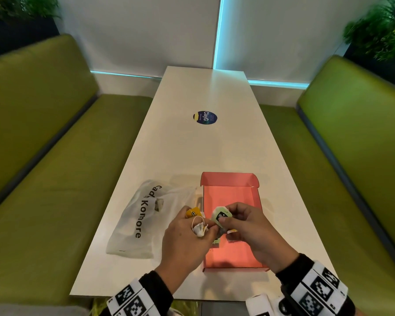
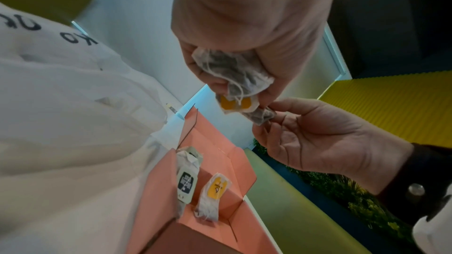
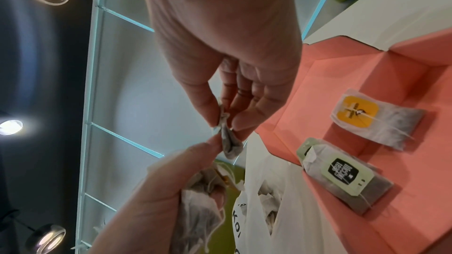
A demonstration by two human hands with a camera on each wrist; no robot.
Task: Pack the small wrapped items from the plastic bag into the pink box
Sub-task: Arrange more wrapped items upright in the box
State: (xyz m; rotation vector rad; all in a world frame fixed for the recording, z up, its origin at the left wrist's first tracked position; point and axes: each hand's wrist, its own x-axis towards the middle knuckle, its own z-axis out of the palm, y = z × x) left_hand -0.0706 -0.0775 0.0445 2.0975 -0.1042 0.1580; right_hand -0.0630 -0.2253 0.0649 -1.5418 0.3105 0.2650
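White tabletop [image 1: 192, 156] between green benches [image 1: 55, 156] — pink box [image 1: 228, 256] holds two tea bags [image 3: 342, 179]; beside it, both hands' grips [image 1: 187, 238] [image 1: 253, 226] pinch more.

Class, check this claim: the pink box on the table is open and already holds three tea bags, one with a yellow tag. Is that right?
Not quite: the pink box holds two tea bags, not three, the yellow-tagged tea bag and the green-tagged tea bag. The right wrist view shows both lying on its floor. The box is open on the table.
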